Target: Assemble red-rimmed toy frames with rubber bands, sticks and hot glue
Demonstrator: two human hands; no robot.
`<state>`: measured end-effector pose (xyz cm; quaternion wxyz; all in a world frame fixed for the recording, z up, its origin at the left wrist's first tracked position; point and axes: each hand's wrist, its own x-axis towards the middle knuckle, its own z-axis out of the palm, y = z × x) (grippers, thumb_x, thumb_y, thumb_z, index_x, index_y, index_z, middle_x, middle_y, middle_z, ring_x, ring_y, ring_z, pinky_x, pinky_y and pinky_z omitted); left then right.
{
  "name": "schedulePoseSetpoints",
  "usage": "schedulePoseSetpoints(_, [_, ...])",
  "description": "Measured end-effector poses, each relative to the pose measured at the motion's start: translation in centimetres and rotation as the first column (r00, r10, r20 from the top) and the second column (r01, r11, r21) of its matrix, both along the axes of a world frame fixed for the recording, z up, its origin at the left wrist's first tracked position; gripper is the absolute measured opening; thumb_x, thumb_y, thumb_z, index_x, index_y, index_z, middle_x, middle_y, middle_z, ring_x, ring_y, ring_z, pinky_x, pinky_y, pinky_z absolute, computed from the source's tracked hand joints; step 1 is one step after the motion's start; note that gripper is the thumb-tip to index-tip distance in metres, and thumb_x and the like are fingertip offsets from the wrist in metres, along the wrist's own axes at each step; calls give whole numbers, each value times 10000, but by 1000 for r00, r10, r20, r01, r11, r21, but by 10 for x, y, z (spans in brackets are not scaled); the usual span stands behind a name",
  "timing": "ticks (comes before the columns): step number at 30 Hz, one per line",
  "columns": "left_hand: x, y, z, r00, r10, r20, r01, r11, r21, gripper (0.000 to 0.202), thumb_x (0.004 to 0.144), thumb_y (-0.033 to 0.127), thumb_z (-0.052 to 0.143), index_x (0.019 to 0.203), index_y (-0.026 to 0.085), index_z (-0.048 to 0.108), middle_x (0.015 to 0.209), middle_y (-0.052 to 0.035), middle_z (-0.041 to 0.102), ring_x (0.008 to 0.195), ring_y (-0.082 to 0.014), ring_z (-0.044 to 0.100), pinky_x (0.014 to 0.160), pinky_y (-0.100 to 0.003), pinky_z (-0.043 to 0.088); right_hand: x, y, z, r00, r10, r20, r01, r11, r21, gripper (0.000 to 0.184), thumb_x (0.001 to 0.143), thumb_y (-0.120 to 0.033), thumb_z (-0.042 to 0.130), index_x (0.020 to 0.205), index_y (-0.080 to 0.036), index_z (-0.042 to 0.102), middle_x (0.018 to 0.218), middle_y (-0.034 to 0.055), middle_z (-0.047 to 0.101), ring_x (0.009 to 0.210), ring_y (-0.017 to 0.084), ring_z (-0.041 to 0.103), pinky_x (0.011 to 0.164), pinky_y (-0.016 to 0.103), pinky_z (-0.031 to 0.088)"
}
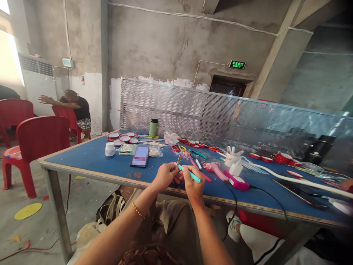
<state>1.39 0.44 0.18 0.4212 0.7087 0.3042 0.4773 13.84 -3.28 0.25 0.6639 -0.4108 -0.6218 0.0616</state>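
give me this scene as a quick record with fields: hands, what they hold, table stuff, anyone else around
setting: blue table backed by a perforated metal screen
left hand: pinches a thin stick, upright
right hand: grips a teal pen, tip toward the stick
near the hands: pink tool; magenta device with a black cable
farther back: green flask, white jar, red-rimmed discs
others: a person seated far left, behind a red chair
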Motion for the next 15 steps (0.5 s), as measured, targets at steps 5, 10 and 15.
schedulePoseSetpoints(5, [0, 0, 1, 1000, -1, 2, 1, 1000, -16, 170, 823, 217, 469, 670, 159, 515, 635, -21, 684, 528, -122, 677, 434, -144, 417, 0, 0, 0, 1000, -4, -9, 4, 1000, 7, 209, 894, -338, 554, 762, -195, 630, 660, 6, 644, 528, 139, 590, 525, 250, 508])
schedulePoseSetpoints(10, [0, -1, 2, 1000, 12, -6, -12, 1000, -11, 192, 826, 223, 474, 651, 158, 516, 611, -11, 665, 537, -128, 683, 429, -143, 409, 2, 3, -4, 999, -13, 36, 13, 1000, 12, 202, 899, -345, 555, 801, -194, 646, 659, 14, 642, 583, 157, 608, 529, 248, 510])
schedulePoseSetpoints(15, [0, -1, 2, 1000, 8, -9, -8, 1000, -5, 169, 809, 194, 465, 656, 160, 528, 593, 5, 649, 532, -128, 679, 434, -149, 417, 2, 4, -4, 999, -7, 40, 7, 1000, 12, 203, 900, -349, 554, 797, -197, 641, 670, 16, 648, 598, 163, 615, 540, 250, 512])
